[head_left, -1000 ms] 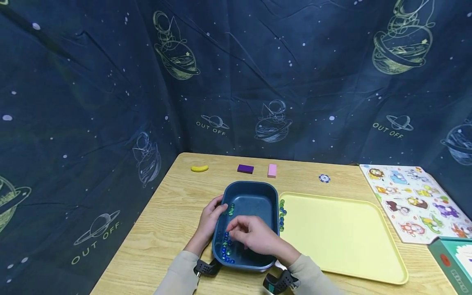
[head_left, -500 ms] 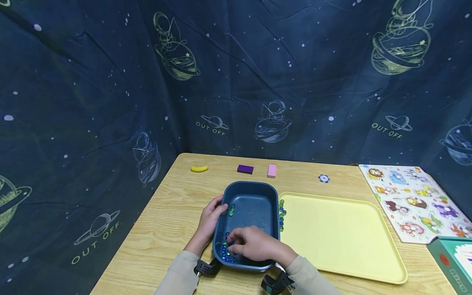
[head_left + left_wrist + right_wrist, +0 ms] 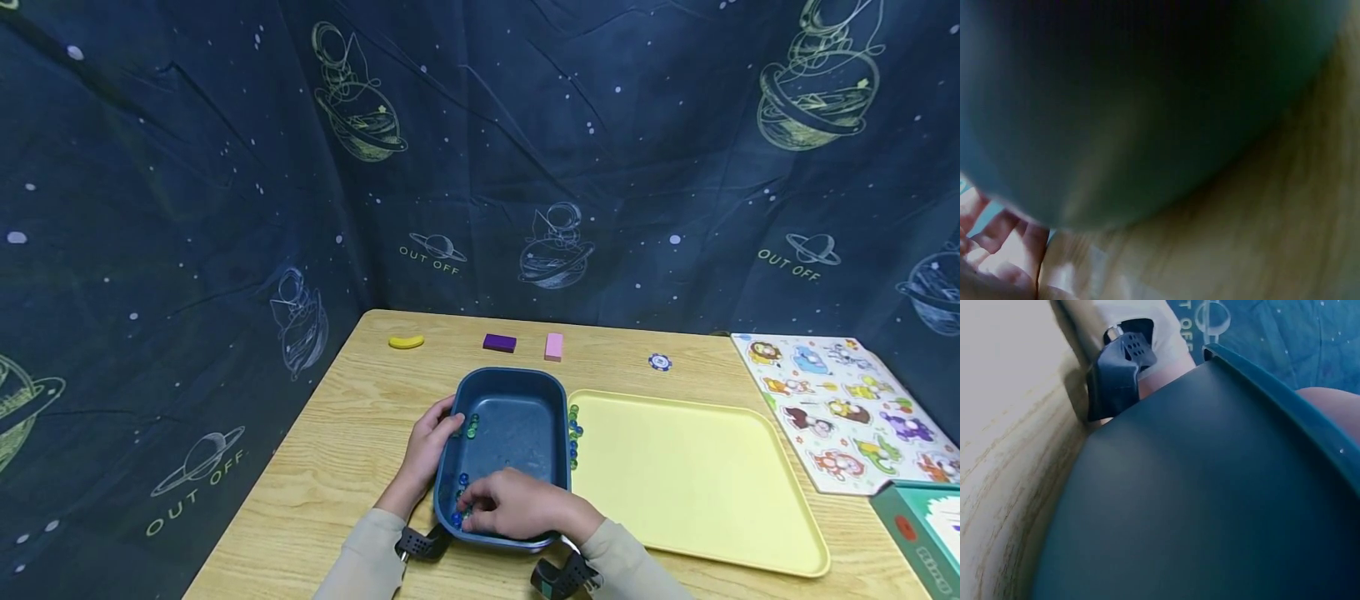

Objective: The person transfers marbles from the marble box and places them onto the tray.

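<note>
A dark blue rectangular tub (image 3: 517,417) stands on the table between both hands. My left hand (image 3: 423,454) grips its left wall, thumb over the rim and fingers along the outside. Inside, my right hand (image 3: 517,504) is lowered with bent fingers, fingertips among blue and green glass marbles (image 3: 457,519) near the front left corner; I cannot tell whether it pinches one. A few green marbles (image 3: 472,427) lie farther back along the left wall. The tub's outer wall (image 3: 1147,487) fills most of the right wrist view, and my left hand (image 3: 1007,250) shows at the left wrist view's lower left.
Right of the tub lies a yellow tray (image 3: 697,483), with several marbles (image 3: 573,446) along its left edge. Behind are a yellow banana-shaped piece (image 3: 406,342), purple block (image 3: 499,343), pink block (image 3: 553,347) and poker chip (image 3: 660,362). An animal puzzle board (image 3: 847,408) and green box (image 3: 918,533) stand far right.
My right hand has moved down and slightly toward the front of the tub, its fingertips now lower among the marbles. The left hand keeps its hold on the wall.
</note>
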{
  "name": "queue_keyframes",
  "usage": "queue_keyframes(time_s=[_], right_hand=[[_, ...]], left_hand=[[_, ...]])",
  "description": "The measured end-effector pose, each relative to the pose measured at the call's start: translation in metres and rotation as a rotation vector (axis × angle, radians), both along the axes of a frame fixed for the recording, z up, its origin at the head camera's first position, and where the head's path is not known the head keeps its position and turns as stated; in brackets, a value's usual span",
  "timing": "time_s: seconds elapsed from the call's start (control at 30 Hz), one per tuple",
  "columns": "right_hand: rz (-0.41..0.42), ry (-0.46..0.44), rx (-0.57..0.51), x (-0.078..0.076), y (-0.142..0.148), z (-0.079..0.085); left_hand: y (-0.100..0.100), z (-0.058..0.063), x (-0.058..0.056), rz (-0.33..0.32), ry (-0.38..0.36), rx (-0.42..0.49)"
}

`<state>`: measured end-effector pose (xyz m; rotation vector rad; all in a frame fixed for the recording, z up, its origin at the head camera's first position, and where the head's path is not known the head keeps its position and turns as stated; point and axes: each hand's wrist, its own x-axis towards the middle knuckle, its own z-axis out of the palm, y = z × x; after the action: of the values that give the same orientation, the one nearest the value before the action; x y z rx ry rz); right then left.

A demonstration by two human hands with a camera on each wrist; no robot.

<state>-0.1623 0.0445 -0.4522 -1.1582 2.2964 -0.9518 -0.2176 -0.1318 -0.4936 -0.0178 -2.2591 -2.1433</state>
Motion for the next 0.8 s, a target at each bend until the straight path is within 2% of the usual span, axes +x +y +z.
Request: queue_keyframes(time_s=[0.3,0.6,0.8], right_hand=[[0.077,0.016,-0.005,0.001,0.001,0.002],[0.089,0.025,-0.001,0.001,0.002,0.003],[0.097,0.022,-0.017,0.0,0.003,0.002]], left_hand=[[-0.001,0.002,0.001,-0.019,-0.003,0.018],[0.005,0.027,0.014,-0.026,0.002,0.002],[0.006,0.029,0.015,-0.029,0.002,0.017]])
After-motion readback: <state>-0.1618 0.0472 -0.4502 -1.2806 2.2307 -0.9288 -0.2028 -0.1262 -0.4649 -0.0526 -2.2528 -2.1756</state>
